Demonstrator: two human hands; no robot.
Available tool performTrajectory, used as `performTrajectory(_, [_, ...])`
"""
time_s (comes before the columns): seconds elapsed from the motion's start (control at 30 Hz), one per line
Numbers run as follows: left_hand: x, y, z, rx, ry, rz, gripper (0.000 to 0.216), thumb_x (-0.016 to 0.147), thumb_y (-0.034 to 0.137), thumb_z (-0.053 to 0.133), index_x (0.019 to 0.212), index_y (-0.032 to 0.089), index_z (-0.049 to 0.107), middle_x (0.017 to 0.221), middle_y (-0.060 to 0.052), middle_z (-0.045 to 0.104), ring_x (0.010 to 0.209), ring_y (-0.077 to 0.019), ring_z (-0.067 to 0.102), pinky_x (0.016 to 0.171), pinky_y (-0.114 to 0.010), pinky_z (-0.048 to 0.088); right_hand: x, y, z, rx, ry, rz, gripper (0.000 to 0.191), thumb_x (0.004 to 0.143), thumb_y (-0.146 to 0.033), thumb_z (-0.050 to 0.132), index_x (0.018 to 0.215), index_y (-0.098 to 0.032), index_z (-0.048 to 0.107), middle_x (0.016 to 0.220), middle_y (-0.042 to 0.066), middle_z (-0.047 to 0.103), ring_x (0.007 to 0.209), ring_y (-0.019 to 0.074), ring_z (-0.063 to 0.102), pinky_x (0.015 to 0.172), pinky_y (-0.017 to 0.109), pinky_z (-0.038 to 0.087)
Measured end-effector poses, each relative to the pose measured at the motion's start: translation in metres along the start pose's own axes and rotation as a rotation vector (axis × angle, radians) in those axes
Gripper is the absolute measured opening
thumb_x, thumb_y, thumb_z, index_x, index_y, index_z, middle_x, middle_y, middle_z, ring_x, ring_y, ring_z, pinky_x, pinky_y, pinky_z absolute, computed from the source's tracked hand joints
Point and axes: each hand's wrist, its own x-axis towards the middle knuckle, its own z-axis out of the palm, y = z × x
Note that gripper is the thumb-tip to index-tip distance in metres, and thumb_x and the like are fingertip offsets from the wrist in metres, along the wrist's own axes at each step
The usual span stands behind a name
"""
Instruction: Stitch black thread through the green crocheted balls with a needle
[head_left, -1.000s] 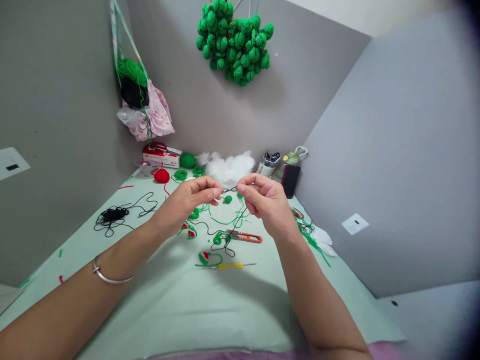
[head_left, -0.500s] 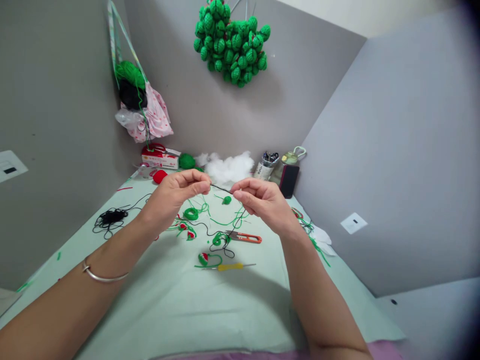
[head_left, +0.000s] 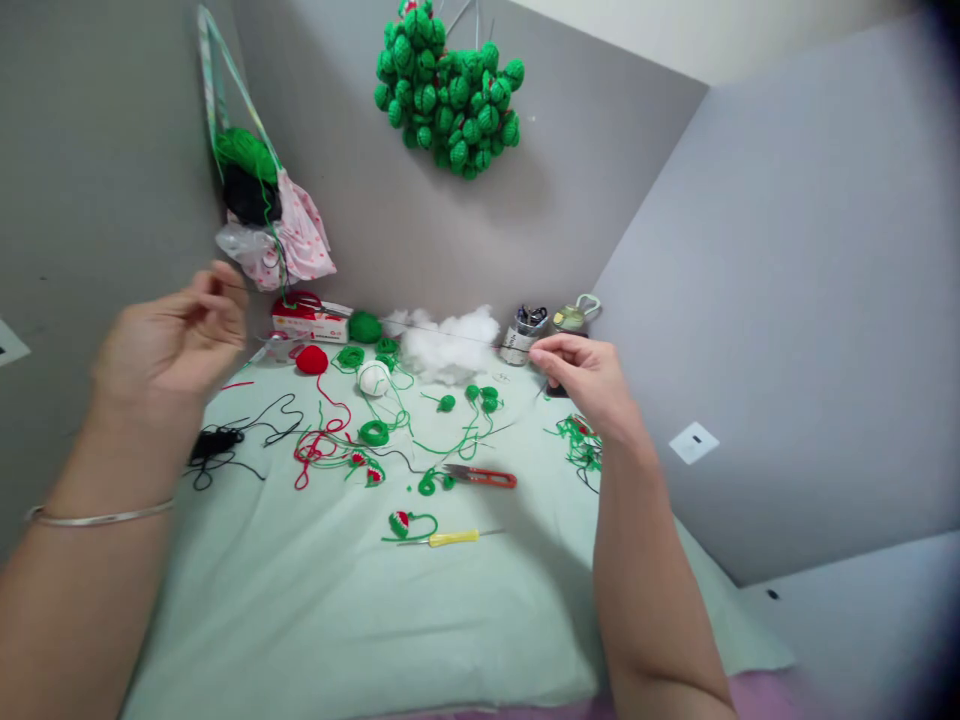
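Through the head camera I see a black thread [head_left: 450,334] stretched in the air between both hands, above the table [head_left: 360,620] and across the view of the white stuffing [head_left: 465,350]. I see the left hand [head_left: 176,335], somewhat blurred, raised with thumb and fingers pinching one end; the right hand [head_left: 589,380] has its fingertips closed on the thread too. Below, I make out orange-handled snips [head_left: 484,477] lying near a yellow-handled hook [head_left: 454,538], and a red yarn ball [head_left: 311,360] farther back.
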Motion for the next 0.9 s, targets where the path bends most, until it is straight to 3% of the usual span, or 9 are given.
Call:
performTrajectory(0.07, [0.009,0.001,-0.02,0.101,0.048,0.085,0.022,0.09,0.025,0.06,0.068,0.029,0.06,0.088,0.001,0.075,0.151,-0.0275,0.03,0.083,-0.047,0.051,0.005,0.008,-0.009,-0.023,0.052,0.015,0.022,0.077,-0.037,0.075,0.078,-0.015,0.072,0.056,-0.003,0.052,0.054,0.0093,0.045,0.05,0.023,0.032])
performTrajectory(0.13, [0.009,-0.003,-0.024,0.094,0.078,0.158,0.019,0.09,0.026,0.06,0.071,0.027,0.057,0.086,0.004,0.073,0.152,-0.0268,0.028,0.092,-0.05,0.048,0.006,0.009,-0.012,-0.005,0.061,0.018,0.023,0.077,-0.037,0.075,0.078,-0.014,0.072,0.057,-0.003,0.054,0.053,0.0089,0.044,0.049,0.023,0.032])
performTrajectory(0.23, [-0.001,-0.013,-0.004,0.066,0.127,0.272,0.015,0.087,0.033,0.067,0.08,0.026,0.057,0.089,0.008,0.073,0.144,-0.0265,0.042,0.099,-0.048,0.045,0.0,-0.001,-0.006,0.097,-0.016,0.004,0.022,0.08,-0.038,0.075,0.08,-0.016,0.071,0.059,-0.002,0.057,0.052,0.0086,0.045,0.051,0.023,0.037])
performTrajectory(0.33, [-0.007,-0.024,0.016,0.243,0.165,0.384,0.017,0.085,0.045,0.072,0.09,0.031,0.062,0.097,0.009,0.073,0.129,-0.0265,0.056,0.096,-0.042,0.047,-0.011,-0.018,0.005,0.259,-0.145,0.016,0.021,0.083,-0.039,0.075,0.082,-0.019,0.07,0.048,-0.008,0.045,0.044,0.0083,0.045,0.056,0.027,0.047])
performTrajectory(0.5, [-0.001,-0.035,0.019,0.921,-0.084,0.334,0.028,0.074,0.052,0.074,0.086,0.026,0.074,0.093,-0.002,0.07,0.116,-0.0346,0.059,0.102,-0.044,0.042,-0.022,-0.035,0.022,0.37,-0.241,0.081,0.02,0.082,-0.038,0.078,0.079,-0.02,0.07,0.045,-0.011,0.034,0.039,0.004,0.027,0.049,0.024,0.042])
performTrajectory(0.63, [-0.02,-0.036,0.046,0.908,-0.149,0.31,0.032,0.078,0.048,0.072,0.103,0.028,0.077,0.111,-0.001,0.071,0.114,-0.029,0.057,0.104,-0.039,0.039,-0.023,-0.035,0.035,0.353,-0.289,0.15,0.022,0.08,-0.04,0.079,0.078,-0.019,0.071,0.05,-0.009,0.038,0.044,0.0044,0.03,0.046,0.022,0.037])
performTrajectory(0.77, [-0.057,-0.042,0.09,0.518,-0.517,-0.02,0.048,0.085,0.047,0.069,0.13,0.031,0.067,0.127,-0.006,0.069,0.095,-0.022,0.065,0.08,-0.032,0.048,-0.025,-0.033,0.046,0.36,-0.35,0.159,0.023,0.081,-0.04,0.078,0.08,-0.019,0.071,0.052,-0.009,0.039,0.045,0.0043,0.032,0.047,0.021,0.036])
performTrajectory(0.83, [-0.067,-0.048,0.102,0.382,-0.806,-0.205,0.049,0.087,0.048,0.067,0.133,0.032,0.065,0.11,-0.006,0.074,0.079,-0.0188,0.065,0.069,-0.03,0.048,-0.025,-0.033,0.046,0.365,-0.36,0.15,0.023,0.082,-0.041,0.077,0.08,-0.019,0.071,0.052,-0.009,0.04,0.045,0.0042,0.033,0.047,0.021,0.035])
performTrajectory(0.9, [-0.067,-0.053,0.101,0.337,-1.01,-0.311,0.037,0.09,0.049,0.063,0.119,0.028,0.073,0.075,-0.002,0.07,0.062,-0.0154,0.057,0.06,-0.028,0.044,-0.025,-0.032,0.04,0.341,-0.336,0.134,0.023,0.082,-0.04,0.077,0.081,-0.019,0.071,0.052,-0.008,0.041,0.045,0.0043,0.034,0.047,0.022,0.034])
